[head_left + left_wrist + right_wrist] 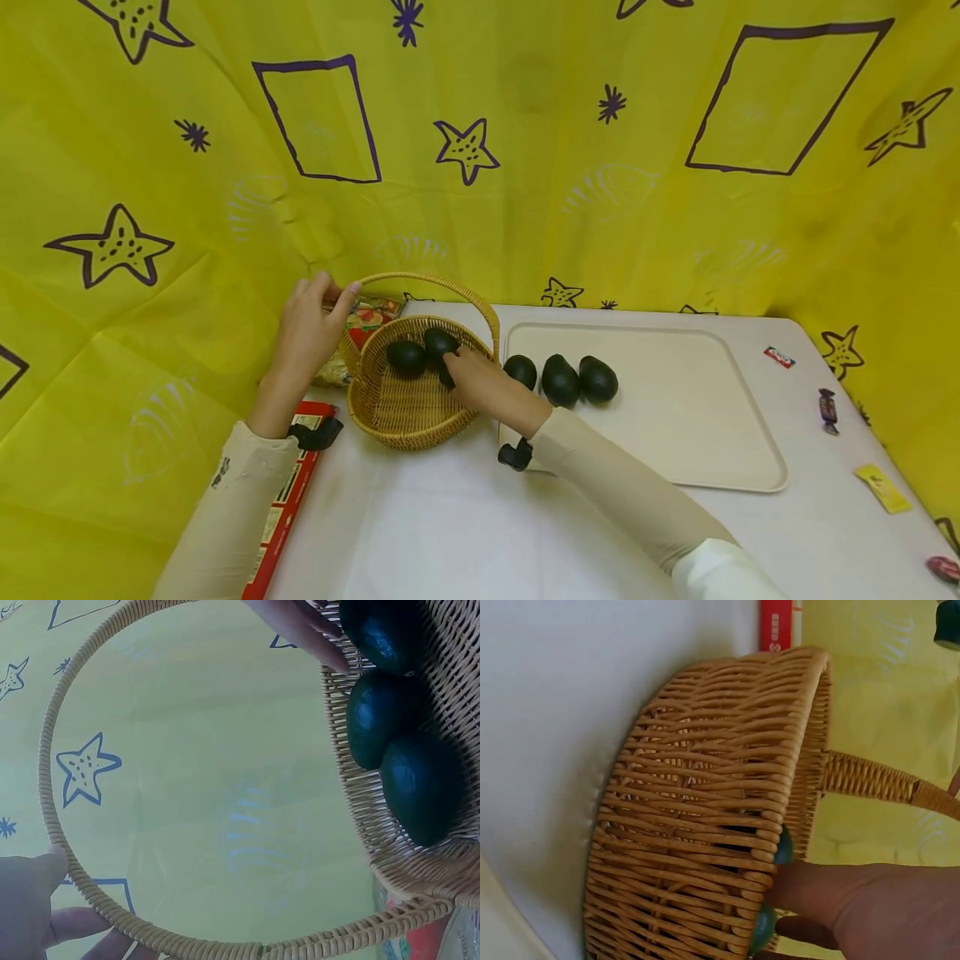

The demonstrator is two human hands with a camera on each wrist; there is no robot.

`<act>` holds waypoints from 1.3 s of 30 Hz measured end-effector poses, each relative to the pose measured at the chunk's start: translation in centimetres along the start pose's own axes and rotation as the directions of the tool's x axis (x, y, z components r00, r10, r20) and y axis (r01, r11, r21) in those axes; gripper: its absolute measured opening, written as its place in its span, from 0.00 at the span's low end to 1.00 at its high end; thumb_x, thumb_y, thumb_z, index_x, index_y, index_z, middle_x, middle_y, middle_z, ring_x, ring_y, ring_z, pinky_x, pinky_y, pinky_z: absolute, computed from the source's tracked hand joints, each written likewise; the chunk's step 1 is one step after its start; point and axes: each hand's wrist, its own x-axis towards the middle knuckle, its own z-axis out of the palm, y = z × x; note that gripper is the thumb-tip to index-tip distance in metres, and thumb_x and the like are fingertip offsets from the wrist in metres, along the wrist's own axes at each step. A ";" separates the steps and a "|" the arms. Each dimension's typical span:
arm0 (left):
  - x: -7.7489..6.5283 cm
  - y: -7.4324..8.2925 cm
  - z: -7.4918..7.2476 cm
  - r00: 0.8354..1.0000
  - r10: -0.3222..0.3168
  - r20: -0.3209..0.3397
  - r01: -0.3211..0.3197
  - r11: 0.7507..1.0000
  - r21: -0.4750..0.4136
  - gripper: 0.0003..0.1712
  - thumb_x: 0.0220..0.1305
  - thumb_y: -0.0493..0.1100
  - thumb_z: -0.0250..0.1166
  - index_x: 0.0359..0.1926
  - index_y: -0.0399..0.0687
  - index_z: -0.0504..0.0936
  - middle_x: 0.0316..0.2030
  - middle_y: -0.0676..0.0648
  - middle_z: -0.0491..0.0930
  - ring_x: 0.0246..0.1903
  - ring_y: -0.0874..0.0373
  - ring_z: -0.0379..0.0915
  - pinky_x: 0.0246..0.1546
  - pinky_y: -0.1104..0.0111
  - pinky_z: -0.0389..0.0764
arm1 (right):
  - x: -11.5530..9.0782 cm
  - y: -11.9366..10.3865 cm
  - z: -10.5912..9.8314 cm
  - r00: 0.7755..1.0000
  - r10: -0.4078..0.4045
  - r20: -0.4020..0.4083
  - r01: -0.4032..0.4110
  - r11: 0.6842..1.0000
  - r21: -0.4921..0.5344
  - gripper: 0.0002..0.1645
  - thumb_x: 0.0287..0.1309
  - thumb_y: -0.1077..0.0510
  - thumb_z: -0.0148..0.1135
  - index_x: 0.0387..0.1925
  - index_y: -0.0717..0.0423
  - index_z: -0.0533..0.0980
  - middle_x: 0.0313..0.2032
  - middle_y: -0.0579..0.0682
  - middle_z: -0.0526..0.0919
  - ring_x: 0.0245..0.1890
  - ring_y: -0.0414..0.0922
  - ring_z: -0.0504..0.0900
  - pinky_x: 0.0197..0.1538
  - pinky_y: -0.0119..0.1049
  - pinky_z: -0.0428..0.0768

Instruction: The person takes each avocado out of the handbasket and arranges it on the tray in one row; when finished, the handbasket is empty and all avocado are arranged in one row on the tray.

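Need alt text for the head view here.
A person's right hand reaches into a wicker basket of dark avocados while the left hand holds its handle; three more avocados sit on a cream tray beside it.

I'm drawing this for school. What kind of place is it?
Perhaps a small staged tabletop booth: yellow patterned sheeting hangs around a white table set with a wicker basket and tray.

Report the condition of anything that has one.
Tan round wicker basket: upright, partly filled
Its handle: raised
Cream rectangular tray: flat, partly filled
Dark-green oval avocados: whole; three in basket, three on tray
Left grip: pinching handle
Right grip: partly inside basket, hold unclear
Purple twist-ended sweet: wrapped
Long red box: closure unclear
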 end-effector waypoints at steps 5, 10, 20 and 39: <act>-0.4 0.1 0.5 0.996 -0.041 -0.075 0.041 0.999 -0.008 0.28 0.79 0.60 0.59 0.38 0.36 0.78 0.40 0.34 0.78 0.42 0.38 0.75 0.46 0.48 0.75 | 1.0 -0.4 0.5 0.995 0.091 0.045 -0.088 0.995 -0.052 0.31 0.71 0.63 0.67 0.72 0.60 0.71 0.68 0.64 0.73 0.58 0.57 0.82 0.54 0.48 0.84; -0.4 0.2 1.1 0.989 -0.051 -0.137 0.050 0.999 -0.009 0.29 0.78 0.60 0.61 0.39 0.35 0.80 0.39 0.33 0.79 0.42 0.35 0.77 0.46 0.45 0.78 | 1.2 -0.6 0.8 0.992 0.121 0.031 -0.117 0.987 -0.112 0.24 0.73 0.67 0.62 0.67 0.61 0.75 0.68 0.66 0.74 0.53 0.58 0.84 0.49 0.46 0.86; -1.0 0.0 0.7 0.999 -0.028 -0.043 0.026 0.999 -0.045 0.31 0.80 0.62 0.56 0.46 0.34 0.77 0.46 0.31 0.75 0.47 0.35 0.73 0.51 0.43 0.74 | 1.6 -0.8 1.1 0.996 0.093 0.005 -0.093 0.995 -0.034 0.21 0.71 0.48 0.69 0.53 0.60 0.81 0.50 0.59 0.84 0.50 0.55 0.85 0.50 0.45 0.84; -0.4 1.0 0.8 0.995 -0.097 -0.031 0.096 0.995 -0.039 0.34 0.79 0.68 0.52 0.39 0.39 0.74 0.42 0.35 0.73 0.41 0.40 0.71 0.43 0.49 0.72 | 1.0 -0.5 0.8 0.986 0.066 0.154 -0.068 0.998 0.006 0.44 0.65 0.56 0.75 0.79 0.50 0.66 0.74 0.59 0.69 0.72 0.54 0.72 0.67 0.46 0.78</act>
